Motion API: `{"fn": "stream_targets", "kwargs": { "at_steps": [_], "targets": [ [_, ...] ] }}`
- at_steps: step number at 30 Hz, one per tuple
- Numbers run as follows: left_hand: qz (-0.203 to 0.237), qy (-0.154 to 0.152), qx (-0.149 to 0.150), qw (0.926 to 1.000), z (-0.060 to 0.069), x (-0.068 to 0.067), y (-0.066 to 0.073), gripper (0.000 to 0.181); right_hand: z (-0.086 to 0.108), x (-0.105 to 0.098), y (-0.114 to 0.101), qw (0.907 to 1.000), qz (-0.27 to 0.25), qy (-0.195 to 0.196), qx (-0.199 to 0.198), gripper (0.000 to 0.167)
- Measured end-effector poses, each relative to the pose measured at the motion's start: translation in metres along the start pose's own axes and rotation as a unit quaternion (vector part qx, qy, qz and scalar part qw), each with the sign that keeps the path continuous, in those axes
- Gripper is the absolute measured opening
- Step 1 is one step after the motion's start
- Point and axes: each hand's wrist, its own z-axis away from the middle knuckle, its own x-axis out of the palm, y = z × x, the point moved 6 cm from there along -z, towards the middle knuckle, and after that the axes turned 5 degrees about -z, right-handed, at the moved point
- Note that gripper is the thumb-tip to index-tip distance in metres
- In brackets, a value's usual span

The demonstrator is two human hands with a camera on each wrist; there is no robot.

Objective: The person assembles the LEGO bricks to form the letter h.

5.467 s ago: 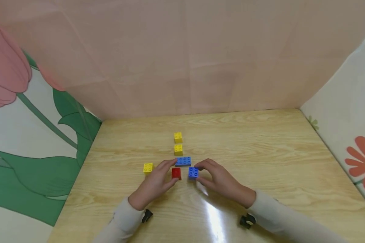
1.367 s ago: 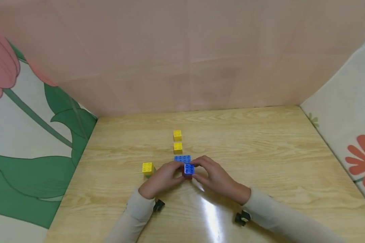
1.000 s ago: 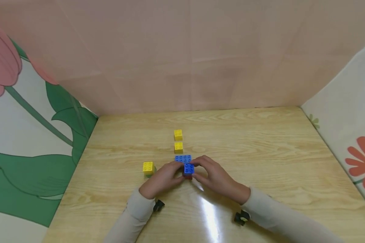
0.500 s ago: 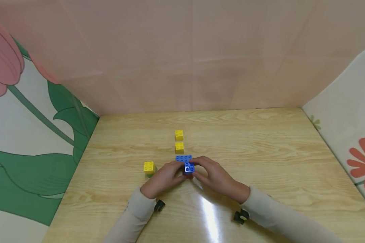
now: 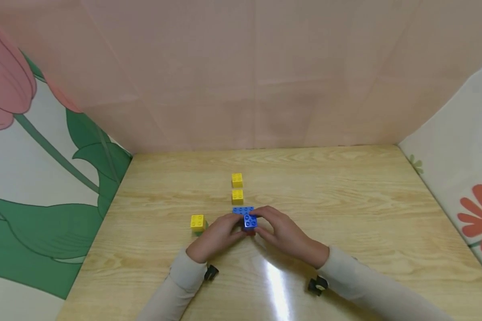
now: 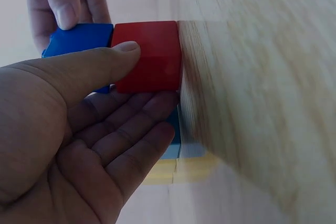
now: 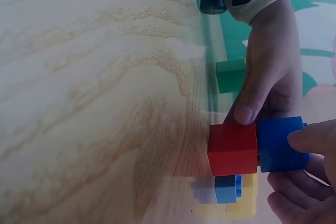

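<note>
In the head view a square blue brick (image 5: 250, 221) sits on top of a red brick (image 5: 251, 232). My left hand (image 5: 217, 236) grips the red brick from the left, its thumb on the near side, as the left wrist view shows at the red brick (image 6: 149, 59). My right hand (image 5: 289, 236) pinches the blue brick (image 7: 281, 144) between thumb and fingers. The red brick (image 7: 232, 149) stands on the table. Just behind the pair lies a longer blue brick (image 5: 243, 210), partly hidden by my hands.
Two yellow bricks (image 5: 237, 180) (image 5: 237, 196) stand in a line behind the long blue brick. Left of my left hand, a yellow brick (image 5: 197, 222) rests on a green one (image 7: 231, 76). A pink cloth (image 5: 257, 89) hangs behind the wooden table (image 5: 345, 191).
Several seconds ago the red and square blue bricks stood apart; now the blue one is on the red one, with both hands closer together. Over the last second the hands have hardly moved.
</note>
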Motion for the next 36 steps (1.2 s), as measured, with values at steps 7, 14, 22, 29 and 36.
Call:
{"fn": "stream_targets", "kwargs": {
  "at_steps": [7,14,22,29,36],
  "targets": [
    [-0.004,0.002,0.004,1.0,-0.0002,0.0006,0.0003,0.041,-0.0001,0.0,0.0005,1.0,0.007,0.001,-0.004,0.041],
    [-0.01,0.01,0.013,0.9998,-0.0016,0.0018,-0.0023,0.035,-0.0014,-0.0001,0.0014,0.9998,0.022,-0.004,-0.004,0.04],
    [-0.003,0.008,0.006,0.9999,-0.0019,0.0023,-0.0043,0.036,-0.0015,-0.0001,0.0005,0.9991,0.041,-0.012,-0.002,0.04],
    [0.006,0.008,0.004,0.9999,-0.0024,0.0025,-0.0046,0.035,-0.0029,-0.0007,-0.0002,0.9986,0.05,-0.015,-0.006,0.04],
    [0.014,0.003,-0.002,0.9999,-0.0031,0.0035,-0.0046,0.034,-0.0037,-0.0018,-0.0015,0.9983,0.053,-0.013,-0.022,0.04]
  ]
}}
